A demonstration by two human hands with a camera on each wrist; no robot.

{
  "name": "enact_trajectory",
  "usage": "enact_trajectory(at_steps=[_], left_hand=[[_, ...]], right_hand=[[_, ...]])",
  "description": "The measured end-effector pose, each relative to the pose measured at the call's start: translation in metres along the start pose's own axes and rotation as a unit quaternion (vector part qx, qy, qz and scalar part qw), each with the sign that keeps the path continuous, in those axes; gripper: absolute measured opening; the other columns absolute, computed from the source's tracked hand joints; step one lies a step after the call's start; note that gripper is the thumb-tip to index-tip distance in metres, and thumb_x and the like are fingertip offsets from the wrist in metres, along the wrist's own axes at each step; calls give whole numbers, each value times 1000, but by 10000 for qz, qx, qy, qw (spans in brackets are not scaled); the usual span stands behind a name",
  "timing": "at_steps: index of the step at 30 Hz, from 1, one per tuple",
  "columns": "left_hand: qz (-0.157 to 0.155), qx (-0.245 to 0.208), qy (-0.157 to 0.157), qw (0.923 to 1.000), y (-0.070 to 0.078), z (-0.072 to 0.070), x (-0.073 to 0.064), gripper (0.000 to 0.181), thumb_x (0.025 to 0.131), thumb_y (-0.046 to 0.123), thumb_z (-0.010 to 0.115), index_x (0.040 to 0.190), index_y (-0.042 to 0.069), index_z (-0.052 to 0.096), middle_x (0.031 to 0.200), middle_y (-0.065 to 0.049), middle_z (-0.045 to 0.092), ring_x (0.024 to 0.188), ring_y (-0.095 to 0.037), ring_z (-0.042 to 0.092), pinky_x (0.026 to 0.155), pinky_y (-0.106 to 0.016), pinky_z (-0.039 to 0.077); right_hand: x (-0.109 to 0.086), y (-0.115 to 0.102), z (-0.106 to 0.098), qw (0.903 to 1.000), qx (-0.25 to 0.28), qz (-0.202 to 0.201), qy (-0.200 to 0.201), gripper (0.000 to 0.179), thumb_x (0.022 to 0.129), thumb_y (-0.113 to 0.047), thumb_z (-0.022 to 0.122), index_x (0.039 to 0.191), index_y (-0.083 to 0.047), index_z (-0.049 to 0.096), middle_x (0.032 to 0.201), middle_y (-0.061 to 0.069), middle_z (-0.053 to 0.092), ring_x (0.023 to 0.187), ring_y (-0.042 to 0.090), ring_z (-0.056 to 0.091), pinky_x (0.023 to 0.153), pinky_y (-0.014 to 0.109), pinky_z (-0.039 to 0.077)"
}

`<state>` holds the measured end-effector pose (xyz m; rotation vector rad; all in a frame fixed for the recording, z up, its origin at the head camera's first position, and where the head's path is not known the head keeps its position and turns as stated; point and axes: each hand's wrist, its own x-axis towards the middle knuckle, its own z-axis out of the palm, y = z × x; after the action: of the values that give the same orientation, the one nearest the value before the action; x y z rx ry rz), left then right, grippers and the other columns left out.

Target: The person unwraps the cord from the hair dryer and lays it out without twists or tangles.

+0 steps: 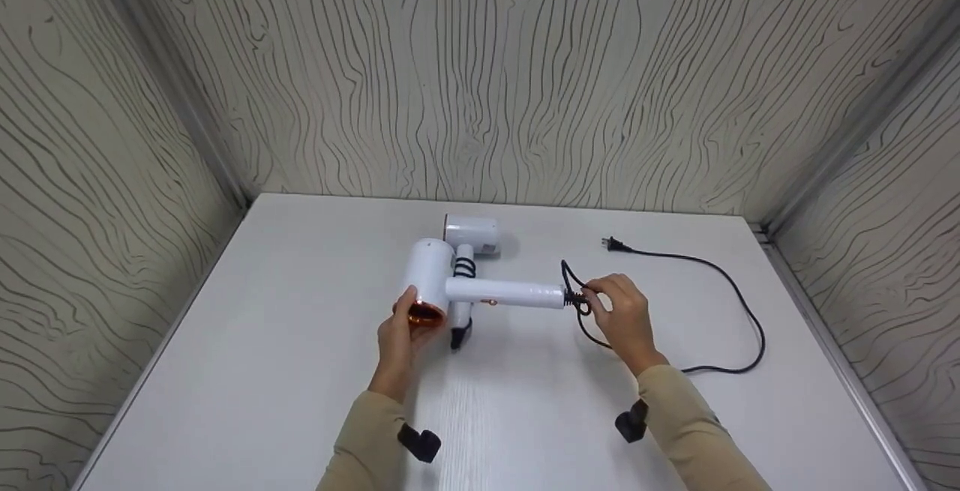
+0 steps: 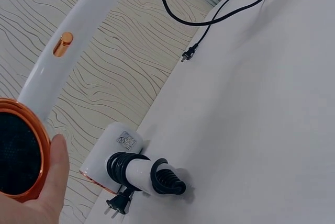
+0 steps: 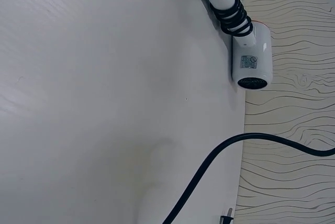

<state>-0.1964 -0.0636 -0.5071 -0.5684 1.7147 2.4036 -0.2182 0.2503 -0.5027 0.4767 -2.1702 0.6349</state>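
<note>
A white hair dryer [image 1: 510, 293] with an orange-rimmed end is held above the table, its handle pointing right. My left hand [image 1: 396, 337] grips its barrel beside the orange rim; in the left wrist view the thumb [image 2: 57, 174] lies along that rim. At the handle's end, my right hand [image 1: 624, 322] pinches the black cord [image 1: 750, 315] beside its strain relief, where the cord makes a loop. Behind the held dryer lies a second white hair dryer [image 1: 472, 230], its cord [image 3: 234, 19] wound round the handle. The right wrist view does not show the right hand.
The held dryer's cord curves across the right side of the white table [image 1: 262, 311], and its plug [image 1: 616, 244] lies near the back. Wood-patterned panels [image 1: 465, 79] rise behind and at both sides. The second dryer's plug [image 2: 119, 202] hangs beside its handle.
</note>
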Motion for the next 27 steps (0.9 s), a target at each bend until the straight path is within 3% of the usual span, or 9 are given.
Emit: enact_trajectory(at_steps=[4,7,10,14,21,27], left_hand=[[20,66,36,10000,1,-1,0,77,93,57,46,142,-1,31,135,-22,48,98,-17,65,97,-35,56],[35,82,116,9999,2,-2,0,77,93,57,46,141,-2,32,135,-22,48,97,-17,65,96,-35,56],[25,51,191,9998,3,-3,1,77,93,56,47,141,-3,33,136,-22,47,98,-17,64,97,-35,55],[-2,94,271,9996,4,-5,2,76,93,55,48,141,-2,33,137,-21,47,102,-20,63,100,-36,53],[7,193,374,9991,6,-10,5,80,92,59,49,141,-2,34,137,-21,47,103,-20,62,100,-36,53],[102,288,328,9990,11,-15,6,79,92,59,47,143,0,33,139,-20,46,106,-21,61,102,-37,52]], right_hand=[[-1,2,-2,9999,69,-87,82,5,83,-2,72,82,-1,67,77,7,65,73,18,61,69,14,50],[-2,4,-3,9997,151,-140,144,10,88,-8,68,82,0,66,76,8,64,73,18,60,69,15,50],[-2,5,-3,9995,176,-147,232,8,81,1,73,81,-1,65,75,8,63,72,18,59,68,15,49],[-2,6,-5,9994,134,-154,268,23,68,13,77,80,-1,64,74,9,62,71,19,59,67,15,49],[-5,9,-12,9997,97,-178,99,16,74,9,74,81,-1,64,75,7,63,72,18,58,69,13,47],[-6,13,-17,9996,-59,-286,2,20,70,10,76,80,-3,65,75,7,63,73,16,58,68,14,47]])
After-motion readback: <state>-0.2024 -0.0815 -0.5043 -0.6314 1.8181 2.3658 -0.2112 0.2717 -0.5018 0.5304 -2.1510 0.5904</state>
